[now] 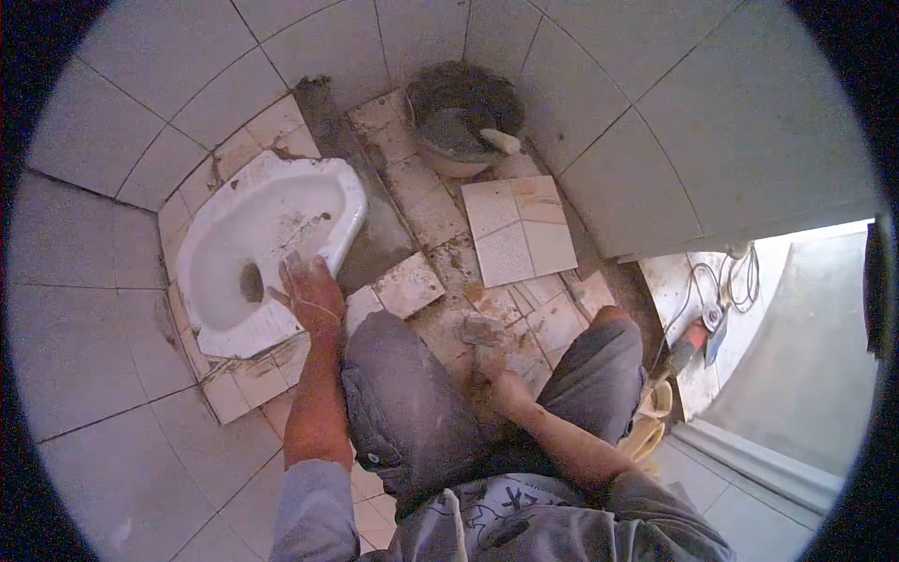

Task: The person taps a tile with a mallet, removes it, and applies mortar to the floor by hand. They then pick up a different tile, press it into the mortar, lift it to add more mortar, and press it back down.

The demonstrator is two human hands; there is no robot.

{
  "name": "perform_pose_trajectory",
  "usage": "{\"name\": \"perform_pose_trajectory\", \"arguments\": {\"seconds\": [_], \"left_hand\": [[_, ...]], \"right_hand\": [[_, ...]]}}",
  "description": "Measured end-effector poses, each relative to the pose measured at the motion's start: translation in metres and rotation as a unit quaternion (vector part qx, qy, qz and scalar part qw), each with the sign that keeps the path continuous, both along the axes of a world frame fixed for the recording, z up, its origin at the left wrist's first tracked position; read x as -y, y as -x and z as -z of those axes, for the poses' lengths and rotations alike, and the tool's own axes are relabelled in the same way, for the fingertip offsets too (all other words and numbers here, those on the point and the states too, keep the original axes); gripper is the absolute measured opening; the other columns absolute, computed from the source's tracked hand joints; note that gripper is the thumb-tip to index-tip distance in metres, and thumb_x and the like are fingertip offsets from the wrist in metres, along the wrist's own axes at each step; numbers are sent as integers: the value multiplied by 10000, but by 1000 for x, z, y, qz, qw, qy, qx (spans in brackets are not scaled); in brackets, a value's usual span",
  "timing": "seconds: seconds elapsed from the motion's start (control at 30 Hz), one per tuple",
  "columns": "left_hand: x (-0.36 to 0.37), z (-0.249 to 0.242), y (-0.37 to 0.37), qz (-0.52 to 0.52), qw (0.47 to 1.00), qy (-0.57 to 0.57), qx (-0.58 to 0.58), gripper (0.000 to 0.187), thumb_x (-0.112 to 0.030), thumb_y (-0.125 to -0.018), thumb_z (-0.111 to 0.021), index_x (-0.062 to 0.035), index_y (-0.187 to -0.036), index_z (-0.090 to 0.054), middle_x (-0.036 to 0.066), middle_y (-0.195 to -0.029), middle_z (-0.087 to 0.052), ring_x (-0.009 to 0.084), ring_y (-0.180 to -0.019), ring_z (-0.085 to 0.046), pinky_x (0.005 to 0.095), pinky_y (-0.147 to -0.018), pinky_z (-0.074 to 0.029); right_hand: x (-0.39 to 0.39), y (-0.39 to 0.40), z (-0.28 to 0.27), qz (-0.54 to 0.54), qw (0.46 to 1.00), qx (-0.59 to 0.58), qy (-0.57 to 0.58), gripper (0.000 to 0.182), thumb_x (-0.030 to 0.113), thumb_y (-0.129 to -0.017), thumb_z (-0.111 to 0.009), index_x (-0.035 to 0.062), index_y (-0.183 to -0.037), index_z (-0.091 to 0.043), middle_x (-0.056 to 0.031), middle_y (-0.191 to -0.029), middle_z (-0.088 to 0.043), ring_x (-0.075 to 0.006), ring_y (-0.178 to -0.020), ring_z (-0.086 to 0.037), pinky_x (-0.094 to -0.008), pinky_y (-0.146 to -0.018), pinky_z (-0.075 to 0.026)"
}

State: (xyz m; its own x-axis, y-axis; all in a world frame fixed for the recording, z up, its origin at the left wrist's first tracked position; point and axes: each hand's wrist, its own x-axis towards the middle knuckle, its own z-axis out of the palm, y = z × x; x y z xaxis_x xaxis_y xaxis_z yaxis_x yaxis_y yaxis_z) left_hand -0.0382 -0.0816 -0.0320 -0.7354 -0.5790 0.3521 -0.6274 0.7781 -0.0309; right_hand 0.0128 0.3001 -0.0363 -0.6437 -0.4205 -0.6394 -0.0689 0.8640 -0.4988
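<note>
A white squat toilet pan [211,253] is set in the floor at the left. On its right rim rests my left hand [311,292], fingers spread and holding nothing. My right hand [506,391] is between my knees, wrapped round the handle of a hammer-like tool [482,330] whose grey, dusty head points away from me. A loose tile piece [409,285] lies between the pan and the tool. Beside it, to the upper left, is a strip of grey mortar [376,239].
A square patterned tile [521,229] lies ahead. Behind it a dark basin [459,140] holds grey material and a light-handled tool. An orange angle grinder [688,345] and coiled cable [743,281] lie by the doorway at right. Tiled walls surround the floor.
</note>
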Motion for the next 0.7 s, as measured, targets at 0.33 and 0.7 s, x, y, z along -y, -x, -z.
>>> {"name": "perform_pose_trajectory", "arguments": {"seconds": [0.33,0.7], "left_hand": [[1,-6,1,-4,999,-14,32,483,-343,-977,-440,5,-1308,-489,168,-1361,-496,344,-1354,-344,646,-1104,-62],[-4,-16,-1,24,990,-138,-6,416,-319,-978,-420,-94,-1315,-515,112,-1438,-429,288,-1406,-268,656,-1099,-30]], "right_hand": [[21,24,-18,51,990,-82,101,235,237,-859,-567,19,-893,-646,-212,-917,-659,-379,-862,-643,-436,-758,-503],[41,118,-135,214,950,-118,196,202,162,-881,-612,-36,-917,-631,-86,-723,-638,-138,-608,-595,-279,-560,-485]]}}
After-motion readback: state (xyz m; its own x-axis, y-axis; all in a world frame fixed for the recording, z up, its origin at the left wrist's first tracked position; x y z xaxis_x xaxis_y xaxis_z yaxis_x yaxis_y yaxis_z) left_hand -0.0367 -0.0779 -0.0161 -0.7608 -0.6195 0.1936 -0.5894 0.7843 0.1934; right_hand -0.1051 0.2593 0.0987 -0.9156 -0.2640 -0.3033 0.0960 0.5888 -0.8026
